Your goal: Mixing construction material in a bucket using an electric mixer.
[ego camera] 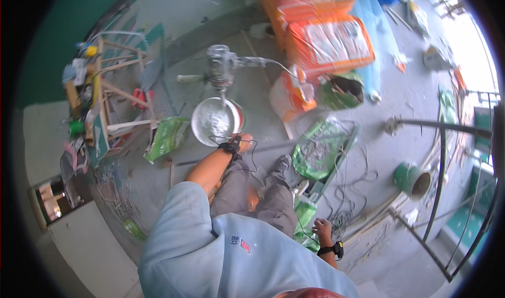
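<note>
A white bucket (196,121) of wet, pale grey mix stands on the floor before me. The shaft of a splattered handheld electric mixer (219,67) reaches down into it, with neither hand on the machine. Close by the bucket's near rim is my left hand (245,141), fingers curled; whether they grip the rim or a handle is unclear. A dark band with a thin cable circles that wrist. My right hand (322,228) hangs low at my right side, loosely closed, with nothing visible in it. Between the hands are my trousered legs.
Orange bags (331,45) are stacked ahead. An open green bag (341,91) is nearby. Right of my feet lie a green plastic-lined tray (315,150) of grey material and loose cable (355,179). A wooden frame (122,89) stands left; metal railing (440,187) and a tipped bucket (408,179) are right.
</note>
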A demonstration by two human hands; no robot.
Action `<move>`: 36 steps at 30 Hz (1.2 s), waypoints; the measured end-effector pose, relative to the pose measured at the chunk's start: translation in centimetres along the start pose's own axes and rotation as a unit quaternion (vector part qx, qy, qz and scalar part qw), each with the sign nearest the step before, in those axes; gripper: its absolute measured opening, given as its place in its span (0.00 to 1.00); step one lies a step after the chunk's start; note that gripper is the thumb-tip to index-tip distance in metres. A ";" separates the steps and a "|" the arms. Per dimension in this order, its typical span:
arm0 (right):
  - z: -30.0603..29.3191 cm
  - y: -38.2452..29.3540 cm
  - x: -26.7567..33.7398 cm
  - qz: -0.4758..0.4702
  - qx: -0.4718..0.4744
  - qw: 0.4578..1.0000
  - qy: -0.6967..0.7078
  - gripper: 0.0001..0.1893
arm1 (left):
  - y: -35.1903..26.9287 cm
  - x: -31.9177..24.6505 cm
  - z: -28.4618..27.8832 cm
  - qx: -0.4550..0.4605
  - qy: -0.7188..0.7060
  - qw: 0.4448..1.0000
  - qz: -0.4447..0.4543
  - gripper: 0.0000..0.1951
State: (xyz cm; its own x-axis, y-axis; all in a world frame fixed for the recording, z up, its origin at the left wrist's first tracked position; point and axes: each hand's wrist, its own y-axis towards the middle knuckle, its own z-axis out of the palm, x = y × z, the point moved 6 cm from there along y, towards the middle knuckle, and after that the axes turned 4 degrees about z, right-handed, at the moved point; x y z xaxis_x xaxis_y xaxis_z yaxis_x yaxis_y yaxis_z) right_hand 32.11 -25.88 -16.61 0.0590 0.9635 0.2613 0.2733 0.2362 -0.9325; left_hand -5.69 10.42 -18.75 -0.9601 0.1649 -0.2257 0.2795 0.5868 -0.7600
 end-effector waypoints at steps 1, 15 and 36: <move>-0.2 0.2 1.5 -0.016 0.011 1.000 -0.012 0.15 | -0.6 2.3 0.6 0.059 0.165 0.979 0.105 0.09; 3.2 -11.6 -6.5 0.015 0.021 0.991 -0.132 0.14 | 4.8 25.7 -19.2 -0.341 0.163 0.924 -0.055 0.24; 37.5 -17.1 45.5 -0.644 -0.104 0.459 -0.603 0.30 | -13.5 22.3 -0.3 -0.342 0.023 0.939 0.032 0.07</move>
State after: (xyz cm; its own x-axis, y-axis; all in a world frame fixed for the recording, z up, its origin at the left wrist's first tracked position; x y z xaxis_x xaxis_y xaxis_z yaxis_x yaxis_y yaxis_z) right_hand -5.92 18.67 1.91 -0.8195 -0.5609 0.1176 -0.5724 0.8110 -0.1208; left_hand -30.85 6.45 -13.35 -0.9454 0.2420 -0.2183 0.2815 0.9439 -0.1725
